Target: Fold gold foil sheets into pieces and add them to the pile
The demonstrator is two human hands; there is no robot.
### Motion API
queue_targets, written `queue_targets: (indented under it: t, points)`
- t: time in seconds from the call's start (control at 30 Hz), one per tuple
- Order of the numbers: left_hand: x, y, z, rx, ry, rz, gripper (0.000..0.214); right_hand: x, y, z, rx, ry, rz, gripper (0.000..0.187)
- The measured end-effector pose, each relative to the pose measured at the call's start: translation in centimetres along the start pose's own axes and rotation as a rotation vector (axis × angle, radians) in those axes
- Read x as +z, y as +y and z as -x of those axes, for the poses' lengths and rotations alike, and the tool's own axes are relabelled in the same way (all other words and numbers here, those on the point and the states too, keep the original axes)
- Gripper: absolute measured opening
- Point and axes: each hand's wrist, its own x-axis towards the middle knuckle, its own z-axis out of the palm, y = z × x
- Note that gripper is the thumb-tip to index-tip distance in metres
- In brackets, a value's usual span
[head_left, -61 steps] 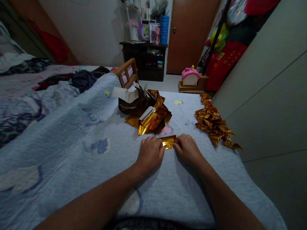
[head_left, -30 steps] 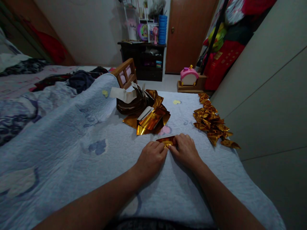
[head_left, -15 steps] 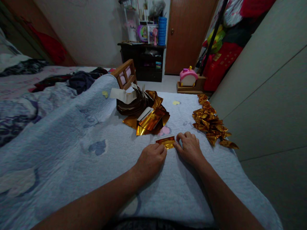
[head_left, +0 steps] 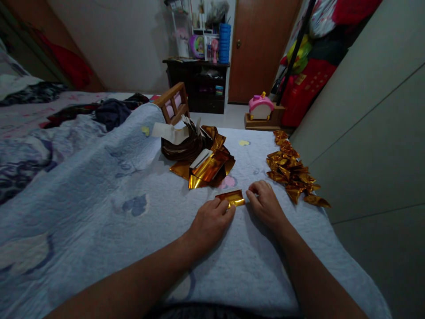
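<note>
A gold strip [head_left: 236, 198] is laid flat on the quilt [head_left: 139, 248], in front of the person, with its far edge raised and a pale border shown there. Its near left part is covered by the left hand [head_left: 211, 221], whose fingers are curled over the foil with the thumb set along the near edge, so that the strip is held. The right hand [head_left: 265, 201] is placed just beside the strip's right end, apart from it, with the fingers loosely curled and the thumb near the forefinger; whether these tips meet cannot be told. Beyond the strip, gold sheets [head_left: 212, 167] are spread loosely against a curled stack [head_left: 181, 148], by which pale paper ends are pointed upward. To the right, folded gold pieces [head_left: 289, 169] are heaped along the quilt's edge. Farther off, a pink toy [head_left: 260, 107] is seen before a brown door [head_left: 262, 53].
</note>
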Motion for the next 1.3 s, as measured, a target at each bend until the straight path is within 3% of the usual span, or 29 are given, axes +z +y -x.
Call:
queue_targets:
  t: [0.1,0.23,0.33,0.5,0.87,1.13,1.3]
  points:
    - [0.0,0.1,0.0,-0.007,0.009,0.01,0.028,0.4,-0.9,0.2,-0.114,-0.07,-0.072,0.009]
    - [-0.3,0.1,-0.1,-0.017,0.012,0.013,0.022,1.5,-1.1,0.4,-0.144,-0.168,0.004,0.008]
    - [-0.6,-0.1,0.1,-0.056,0.019,-0.004,0.012,1.9,-0.8,0.4,-0.156,-0.185,0.033,0.007]
    - [-1.2,0.2,0.8,-0.101,0.017,-0.064,0.013,1.8,-0.6,0.5,-0.163,-0.169,0.027,0.008]
    - [-0.7,2.6,3.1,-0.083,-0.097,-0.299,0.041,1.9,-0.6,0.6,-0.164,-0.168,0.027,0.01]
    - [-2.3,0.6,2.4,-0.185,-0.198,-0.04,0.024,1.6,-0.6,0.7,-0.18,-0.187,0.003,0.009]
    - [-2.8,-0.2,0.4,-0.349,-0.115,0.072,0.018,1.5,-0.7,0.8,-0.193,-0.171,-0.006,0.011]
